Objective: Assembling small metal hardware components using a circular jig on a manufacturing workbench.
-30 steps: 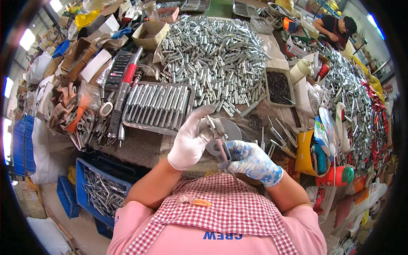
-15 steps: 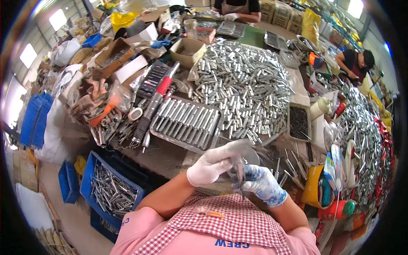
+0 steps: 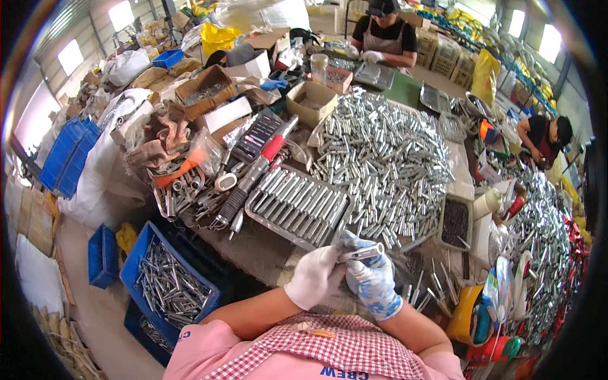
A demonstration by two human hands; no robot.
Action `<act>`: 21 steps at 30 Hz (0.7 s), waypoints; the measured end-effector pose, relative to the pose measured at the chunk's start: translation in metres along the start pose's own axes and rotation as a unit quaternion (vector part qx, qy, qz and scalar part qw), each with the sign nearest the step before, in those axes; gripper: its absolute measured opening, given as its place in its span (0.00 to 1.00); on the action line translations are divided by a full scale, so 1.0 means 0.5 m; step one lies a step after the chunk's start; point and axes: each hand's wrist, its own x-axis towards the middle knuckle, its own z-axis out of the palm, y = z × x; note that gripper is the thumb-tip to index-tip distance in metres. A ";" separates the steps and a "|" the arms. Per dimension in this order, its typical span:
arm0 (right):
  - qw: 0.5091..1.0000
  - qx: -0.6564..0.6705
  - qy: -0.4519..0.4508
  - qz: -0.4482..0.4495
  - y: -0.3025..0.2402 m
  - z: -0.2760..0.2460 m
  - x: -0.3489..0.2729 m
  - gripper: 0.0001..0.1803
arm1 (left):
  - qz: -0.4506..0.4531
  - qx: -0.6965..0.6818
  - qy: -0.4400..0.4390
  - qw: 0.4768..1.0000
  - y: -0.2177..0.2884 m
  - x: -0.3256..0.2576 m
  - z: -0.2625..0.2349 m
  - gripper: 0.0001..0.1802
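In front of my chest, both gloved hands meet around a short silver metal tube (image 3: 367, 252). The tube lies nearly level, its hollow end pointing right. My left hand (image 3: 315, 276), in a white glove, is closed at its left end. My right hand (image 3: 376, 286), in a blue-and-white patterned glove, is closed around it from the right, with the fingers partly hidden behind. Just beyond my hands is a shallow metal tray (image 3: 278, 233) of similar tubes laid in rows. A large heap of loose silver tubes (image 3: 386, 158) spreads over the table behind it.
A blue crate (image 3: 130, 265) of metal parts stands low at left. A red-and-black tool (image 3: 253, 174) lies left of the tray. At right are a box of dark small pieces (image 3: 455, 221) and a yellow container (image 3: 465, 310). Two people (image 3: 383, 38) work farther back.
My hands have come closer together, and the tube now lies sideways with its open end showing. Earlier my left fingers were stretched over the right hand. The whole view has shifted.
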 end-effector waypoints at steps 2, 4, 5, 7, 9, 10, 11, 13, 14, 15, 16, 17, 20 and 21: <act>0.993 -0.105 -0.055 -0.018 -0.007 -0.011 0.033 0.40 | 0.007 0.082 0.026 0.996 -0.033 0.024 -0.027 0.22; 0.999 -0.038 -0.022 -0.010 -0.017 -0.003 0.034 0.53 | -0.027 0.238 0.065 0.969 -0.079 0.049 -0.087 0.12; 0.998 -0.025 -0.029 -0.048 -0.029 -0.014 0.020 0.55 | -0.045 0.301 0.084 0.949 -0.098 0.068 -0.120 0.10; 0.999 0.019 0.013 0.037 -0.052 -0.050 0.001 0.63 | -0.112 0.388 0.125 0.906 -0.187 0.100 -0.177 0.07; 0.998 -0.028 0.044 0.046 -0.063 -0.075 -0.029 0.65 | -0.089 0.429 0.146 0.887 -0.255 0.122 -0.218 0.08; 0.998 -0.029 0.042 0.046 -0.069 -0.065 -0.029 0.65 | -0.090 0.428 0.148 0.887 -0.281 0.129 -0.224 0.08; 0.999 -0.004 0.038 0.036 -0.076 -0.048 -0.032 0.65 | -0.130 0.449 0.118 0.876 -0.305 0.135 -0.226 0.09; 0.999 0.021 0.043 0.025 -0.077 -0.045 -0.035 0.64 | -0.166 0.465 0.080 0.866 -0.327 0.147 -0.224 0.10; 0.998 0.057 0.037 0.019 -0.069 -0.054 -0.028 0.65 | -0.175 0.471 0.076 0.862 -0.338 0.151 -0.222 0.10; 0.995 0.093 0.029 0.013 -0.062 -0.064 -0.022 0.65 | -0.183 0.477 0.072 0.857 -0.348 0.154 -0.222 0.11; 0.994 0.109 -0.002 0.031 -0.063 -0.082 -0.021 0.65 | -0.171 0.489 0.079 0.852 -0.357 0.155 -0.214 0.10; 0.994 0.107 0.001 0.029 -0.061 -0.089 -0.017 0.65 | -0.169 0.487 0.077 0.854 -0.366 0.155 -0.210 0.10; 0.995 0.029 -0.092 0.016 -0.069 -0.087 -0.029 0.68 | -0.195 0.527 0.058 0.825 -0.367 0.147 -0.198 0.10; 0.996 0.027 -0.090 0.011 -0.068 -0.082 -0.030 0.68 | -0.190 0.526 0.058 0.827 -0.365 0.150 -0.199 0.10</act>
